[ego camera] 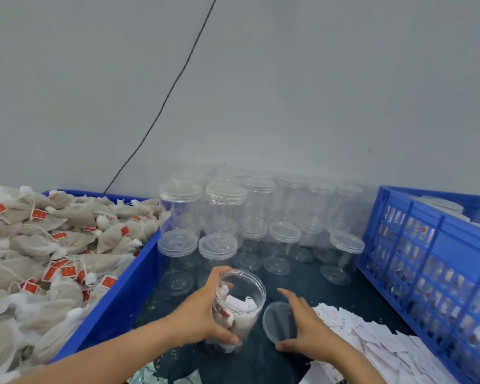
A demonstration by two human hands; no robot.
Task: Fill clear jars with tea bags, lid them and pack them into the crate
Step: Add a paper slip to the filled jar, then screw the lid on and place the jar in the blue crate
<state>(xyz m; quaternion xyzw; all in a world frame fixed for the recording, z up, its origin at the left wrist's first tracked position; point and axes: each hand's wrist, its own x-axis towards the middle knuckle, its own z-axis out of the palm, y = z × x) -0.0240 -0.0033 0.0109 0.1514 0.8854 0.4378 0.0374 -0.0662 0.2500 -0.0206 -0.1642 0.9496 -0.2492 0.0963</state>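
Left hand point(205, 309) grips an open clear jar point(239, 309), fingers curled round its side; jar tilted, mouth toward the back, standing low on the dark surface point(294, 278). Tea bags point(241, 314) with red tags inside, jar partly full. Right hand point(305, 325) holds a clear lid point(279, 321) just beside the jar, thumb under its near edge, fingers spread over the far side. Behind: stacked empty lidded jars point(225, 206) against the wall. Left: blue bin point(117, 297) heaped with loose tea bags point(39, 245). Right: blue slatted crate point(427, 261), filled jars showing through its wall. White paper slips point(372, 336) scattered by the right wrist.
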